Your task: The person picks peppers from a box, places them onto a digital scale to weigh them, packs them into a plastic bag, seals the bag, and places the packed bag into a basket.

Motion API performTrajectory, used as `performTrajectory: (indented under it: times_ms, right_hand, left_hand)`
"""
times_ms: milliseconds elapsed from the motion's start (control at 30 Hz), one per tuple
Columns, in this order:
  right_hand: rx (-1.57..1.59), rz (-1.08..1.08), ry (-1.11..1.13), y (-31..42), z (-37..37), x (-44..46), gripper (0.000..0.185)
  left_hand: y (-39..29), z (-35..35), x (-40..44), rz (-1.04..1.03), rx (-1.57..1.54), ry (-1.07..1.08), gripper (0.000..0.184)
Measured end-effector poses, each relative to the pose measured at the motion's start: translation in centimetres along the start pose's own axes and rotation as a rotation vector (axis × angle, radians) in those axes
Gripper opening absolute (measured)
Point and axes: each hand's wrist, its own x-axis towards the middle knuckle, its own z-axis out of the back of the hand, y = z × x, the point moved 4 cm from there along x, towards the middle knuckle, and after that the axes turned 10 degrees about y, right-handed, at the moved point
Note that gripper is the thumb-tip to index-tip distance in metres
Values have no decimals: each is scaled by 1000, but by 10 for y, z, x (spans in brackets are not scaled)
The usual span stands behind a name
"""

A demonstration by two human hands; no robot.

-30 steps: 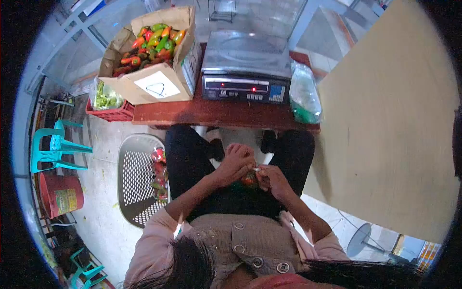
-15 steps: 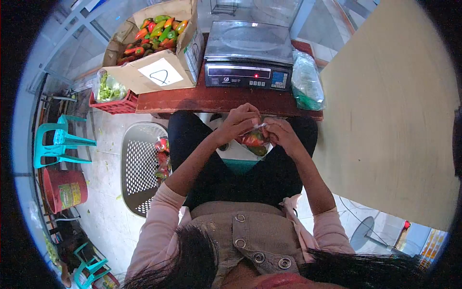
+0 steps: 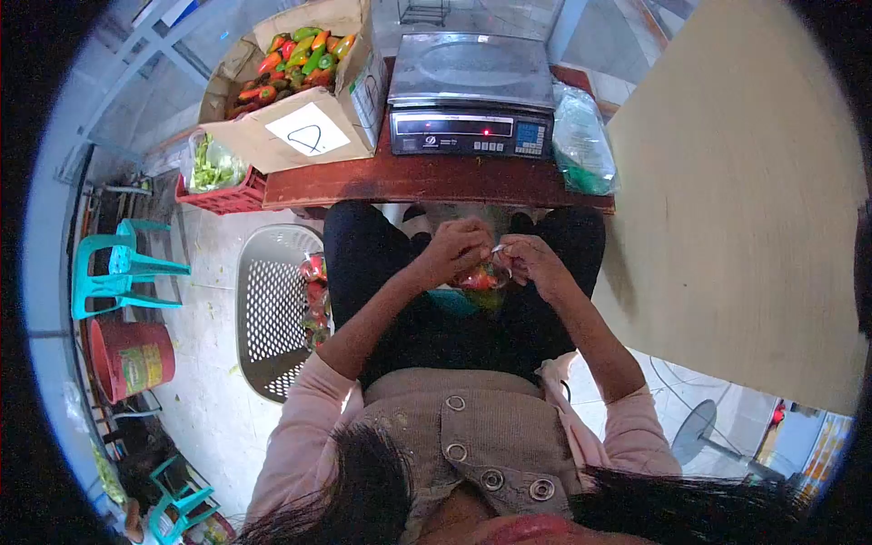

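Note:
A clear plastic bag of red and green peppers [image 3: 480, 278] hangs between my knees, its gathered neck at my fingertips. My left hand [image 3: 457, 250] is closed on the bag from the left side. On the right, my right hand [image 3: 534, 260] pinches the whitish twisted top of the same bag. The two hands are close together, and the exact finger grip is partly hidden. Beside my left leg, a grey basket [image 3: 263, 313] holds several bagged peppers [image 3: 314, 295] along its right side.
On the red table [image 3: 436, 179] stand an open cardboard box [image 3: 313, 136] of peppers, a digital scale [image 3: 472, 95] and a pack of plastic bags [image 3: 583, 141]. A red crate [image 3: 222, 197], teal chair [image 3: 127, 268] and red bucket [image 3: 132, 357] are left; a wooden board [image 3: 736, 209] is right.
The bag and both hands were lower in my lap a second ago, rose toward the table, then dropped slightly. Both hands keep hold near the bag's neck. The view has shifted a little.

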Motion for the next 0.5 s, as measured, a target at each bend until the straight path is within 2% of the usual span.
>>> performTrajectory:
  times_ms: [33,133,233,267,333,367,400,500]
  right_hand:
    - [5,-22,35,0,1,-3,20]
    - [-283,66,55,14,17,1,21]
    - [-592,493,-78,36,29,11,25]
    - [-433,362,18,37,38,14,31]
    - [85,412,-9,17,46,22,37]
    - [343,428,-15,2,50,24,41]
    - [506,432,116,0,37,21,52]
    - [683,430,130,-25,15,23,54]
  left_hand:
    - [-1,-4,0,26,2,6,22]
    - [-8,-9,8,70,-51,-148,18]
    - [-10,2,21,93,-95,-244,20]
    - [-8,6,22,191,-270,-304,18]
    - [-8,7,20,395,-628,-417,15]
    - [-4,8,20,376,-708,-459,17]
    - [5,7,18,358,-789,-501,18]
    - [8,6,14,331,-962,-598,23]
